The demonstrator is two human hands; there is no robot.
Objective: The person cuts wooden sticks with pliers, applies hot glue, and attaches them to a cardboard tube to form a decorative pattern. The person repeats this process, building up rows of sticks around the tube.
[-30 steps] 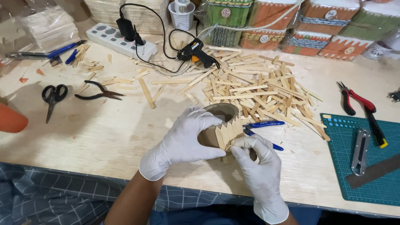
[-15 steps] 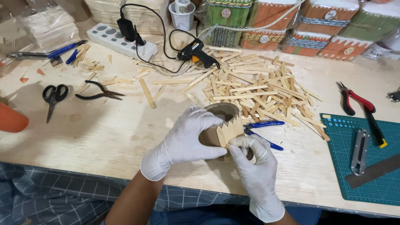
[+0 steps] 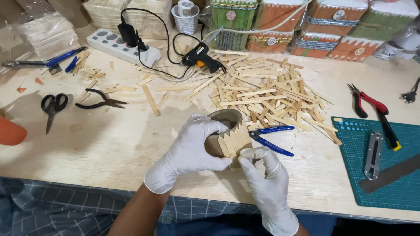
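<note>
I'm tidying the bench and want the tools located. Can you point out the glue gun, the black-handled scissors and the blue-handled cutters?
glue gun (image 3: 202, 53): head view, on its black body.
black-handled scissors (image 3: 53, 104): head view, on the finger loops.
blue-handled cutters (image 3: 274, 130): head view, on the upper blue handle.

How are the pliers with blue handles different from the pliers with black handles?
The blue-handled pliers lie right beside the gloved hands and the stick-covered tube; the black-handled pliers lie farther off, near the scissors. The blue-handled pliers' handles point away to the right, while the black-handled pliers' handles point left. The blue handles look straighter, the black ones more curved. Both lie flat on the wooden table, handles spread, untouched.
</note>
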